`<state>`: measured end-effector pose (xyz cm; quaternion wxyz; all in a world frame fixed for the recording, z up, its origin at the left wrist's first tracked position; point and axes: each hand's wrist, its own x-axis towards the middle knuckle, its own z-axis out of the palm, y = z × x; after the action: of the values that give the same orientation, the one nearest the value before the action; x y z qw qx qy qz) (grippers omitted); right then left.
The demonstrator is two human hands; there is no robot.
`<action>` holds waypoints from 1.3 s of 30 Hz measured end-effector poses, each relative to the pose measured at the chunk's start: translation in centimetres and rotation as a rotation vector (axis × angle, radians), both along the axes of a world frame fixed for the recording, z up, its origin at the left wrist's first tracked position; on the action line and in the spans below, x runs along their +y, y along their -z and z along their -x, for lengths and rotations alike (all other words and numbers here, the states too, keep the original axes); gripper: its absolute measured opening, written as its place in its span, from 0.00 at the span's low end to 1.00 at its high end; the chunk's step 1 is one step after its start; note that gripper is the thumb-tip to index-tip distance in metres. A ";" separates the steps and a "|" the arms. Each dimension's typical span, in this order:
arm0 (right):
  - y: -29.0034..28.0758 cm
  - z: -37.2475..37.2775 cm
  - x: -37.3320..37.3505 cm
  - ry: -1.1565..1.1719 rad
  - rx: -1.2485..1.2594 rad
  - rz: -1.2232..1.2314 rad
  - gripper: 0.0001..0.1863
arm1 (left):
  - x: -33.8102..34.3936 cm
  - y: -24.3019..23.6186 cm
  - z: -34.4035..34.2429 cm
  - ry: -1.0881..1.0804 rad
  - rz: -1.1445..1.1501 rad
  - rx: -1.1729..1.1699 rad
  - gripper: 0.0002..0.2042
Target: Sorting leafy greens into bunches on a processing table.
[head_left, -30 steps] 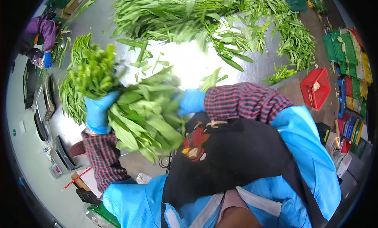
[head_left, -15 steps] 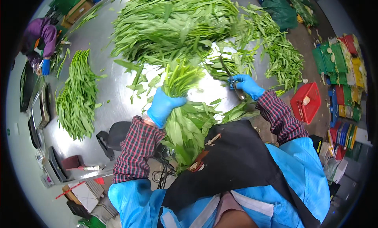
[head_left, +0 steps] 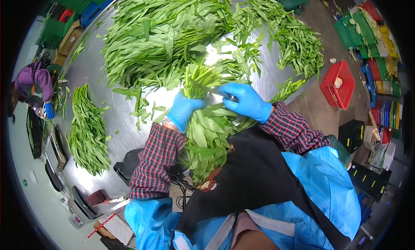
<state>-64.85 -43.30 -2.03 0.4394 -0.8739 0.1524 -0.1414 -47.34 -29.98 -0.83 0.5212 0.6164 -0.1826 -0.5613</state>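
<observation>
Left hand (head_left: 183, 111) is wrapped firmly around the bunch of long-leafed greens (head_left: 207, 133), fingers curled about it just below the stem ends. Right hand (head_left: 247, 102) is closed around the handle of a knife (head_left: 202, 86), most of the grip hidden from me by the blue glove.

What I see changed: half a second ago the right hand held that knife off at about 2 o'clock from the bunch, well apart from it; now it has come in beside the left, and the blade lies across the stems (head_left: 203, 73). I take it that the work has moved from steadying to cutting at the stem ends, though I cannot tell whether the edge has bitten yet.

The gripped bunch sits near the middle of my view, stems toward 12 o'clock, leaves hanging toward 6 against the black apron (head_left: 246, 163). On the steel table (head_left: 129, 133), a big heap of greens (head_left: 173, 34) lies at 11 o'clock, and another bunch (head_left: 88, 131) rests at 9, stems also toward 12.
</observation>
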 end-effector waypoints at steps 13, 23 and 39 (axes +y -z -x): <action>1.5 -0.6 -1.6 -0.103 0.032 -0.140 0.12 | 0.5 -1.2 1.7 0.238 0.041 0.003 0.26; 4.8 4.7 -5.5 0.034 0.377 -0.058 0.29 | 2.2 -1.6 -0.7 0.272 0.257 -0.171 0.26; 1.4 2.7 -7.8 0.082 0.179 0.248 0.22 | 2.7 -2.8 -0.2 0.110 0.443 -0.505 0.18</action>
<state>-67.60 -51.14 -3.48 0.3065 -0.9237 0.2077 -0.0984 -47.17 -27.29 1.93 0.5495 0.5970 -0.4565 -0.3650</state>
